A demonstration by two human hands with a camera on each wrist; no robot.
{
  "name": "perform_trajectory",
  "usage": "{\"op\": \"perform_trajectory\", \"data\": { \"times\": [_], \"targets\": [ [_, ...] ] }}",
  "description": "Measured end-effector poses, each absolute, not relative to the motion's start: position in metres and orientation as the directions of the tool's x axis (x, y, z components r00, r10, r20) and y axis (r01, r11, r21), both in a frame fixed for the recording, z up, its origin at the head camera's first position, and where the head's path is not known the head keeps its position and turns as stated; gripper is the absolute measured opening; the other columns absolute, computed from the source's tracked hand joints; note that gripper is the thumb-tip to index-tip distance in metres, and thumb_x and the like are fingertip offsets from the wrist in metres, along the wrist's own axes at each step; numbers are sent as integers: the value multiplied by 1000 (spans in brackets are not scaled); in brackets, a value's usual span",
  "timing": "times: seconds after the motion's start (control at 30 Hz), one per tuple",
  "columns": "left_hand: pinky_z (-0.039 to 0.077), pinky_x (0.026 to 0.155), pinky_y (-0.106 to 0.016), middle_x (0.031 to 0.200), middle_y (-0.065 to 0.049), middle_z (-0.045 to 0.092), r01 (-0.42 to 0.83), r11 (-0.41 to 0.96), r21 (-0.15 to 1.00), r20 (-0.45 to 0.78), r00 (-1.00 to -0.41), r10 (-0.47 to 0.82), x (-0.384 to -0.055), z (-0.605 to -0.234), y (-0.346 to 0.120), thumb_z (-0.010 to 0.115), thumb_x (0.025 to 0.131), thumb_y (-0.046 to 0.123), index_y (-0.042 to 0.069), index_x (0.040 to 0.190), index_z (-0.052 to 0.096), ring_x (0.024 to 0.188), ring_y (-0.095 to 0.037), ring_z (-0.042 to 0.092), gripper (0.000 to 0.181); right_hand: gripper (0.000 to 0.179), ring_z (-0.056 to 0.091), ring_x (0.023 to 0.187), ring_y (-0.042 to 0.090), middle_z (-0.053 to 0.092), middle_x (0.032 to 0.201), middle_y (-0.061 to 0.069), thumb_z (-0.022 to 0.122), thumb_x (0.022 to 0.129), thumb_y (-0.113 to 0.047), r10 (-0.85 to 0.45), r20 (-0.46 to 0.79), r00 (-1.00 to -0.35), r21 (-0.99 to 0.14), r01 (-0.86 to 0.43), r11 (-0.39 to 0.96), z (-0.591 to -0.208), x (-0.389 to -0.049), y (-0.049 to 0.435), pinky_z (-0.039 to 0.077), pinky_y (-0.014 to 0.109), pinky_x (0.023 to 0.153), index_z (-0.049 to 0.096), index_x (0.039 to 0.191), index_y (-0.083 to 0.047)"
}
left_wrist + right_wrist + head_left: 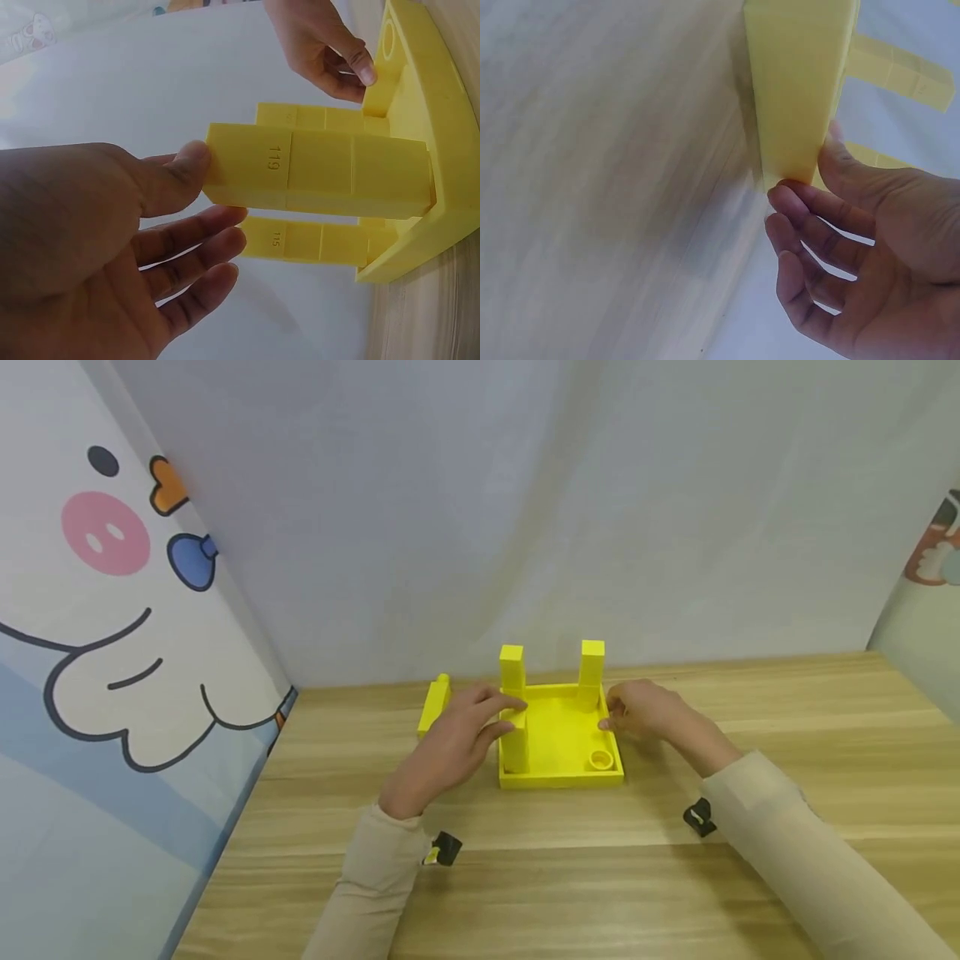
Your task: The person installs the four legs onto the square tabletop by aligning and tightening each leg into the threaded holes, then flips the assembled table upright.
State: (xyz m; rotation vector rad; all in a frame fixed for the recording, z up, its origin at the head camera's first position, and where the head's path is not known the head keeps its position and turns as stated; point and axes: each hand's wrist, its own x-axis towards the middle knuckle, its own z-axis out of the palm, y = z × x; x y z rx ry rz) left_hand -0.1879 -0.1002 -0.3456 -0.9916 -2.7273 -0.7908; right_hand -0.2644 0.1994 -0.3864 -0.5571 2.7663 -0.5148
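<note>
Table [562, 877]: wood-grained, bearing all the yellow parts.
Tray [562, 781]: flat on the table, open side up, one wall facing the person; a sideways shove on a post could skid or twist it if its wall were let go.
Left hand [457, 739]: thumb and forefinger closed lightly about the top of the front post [322, 171], the other fingers spread and loose; so high a hold gives leverage, and a pull sideways could tip the post or work it loose.
Right hand [645, 710]: pinching the tray's right wall, thumb at the rim and fingers outside; a slack pinch there would probably leave the tray unsteadied.
Front post: in the near left corner, long axis upright, top pointing up; whether its base is fully seated cannot be told.
Back posts [592, 668]: upright in the two far corners; a careless wrist could knock the left one.
Loose post [432, 708]: lying beside the tray, long axis running away from the person, peg end toward the backdrop; the left forearm could nudge it.
Socket [601, 761]: near right corner, unfilled, its ring facing up.
</note>
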Motion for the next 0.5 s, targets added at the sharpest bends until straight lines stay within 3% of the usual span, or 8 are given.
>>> {"op": "perform_trajectory", "data": {
  "times": [0.2, 0.37, 0.5],
  "targets": [
    [53, 100, -43, 127, -8, 66, 532, 728, 434, 275, -847, 455, -185, -345, -97, 63, 101, 35, 10, 129, 66, 115, -27, 63, 38, 23, 46, 69, 16, 54, 74, 4, 70, 96, -22, -423, -204, -883, -401, -319, 859, -380, -263, 199, 38, 28, 64, 62, 86, -3],
    [56, 84, -38, 110, -4, 71, 447, 810, 380, 301, -887, 349, -182, -346, -94, 72, 92, 50, 8, 110, 72, 95, -21, 65, 46, 24, 42, 66, 14, 49, 71, 1, 68, 96, -21, -422, -232, -876, -438, -293, 850, -381, -263, 198, 35, 27, 62, 58, 83, -5],
    [53, 75, -34, 100, -3, 71, 435, 822, 368, 335, -886, 319, -182, -346, -92, 75, 88, 50, 8, 98, 71, 83, -18, 61, 43, 23, 42, 66, 14, 51, 70, 1, 69, 94, -21, -430, -213, -877, -462, -297, 836, -382, -264, 199, 36, 27, 62, 58, 82, -4]
  ]
}}
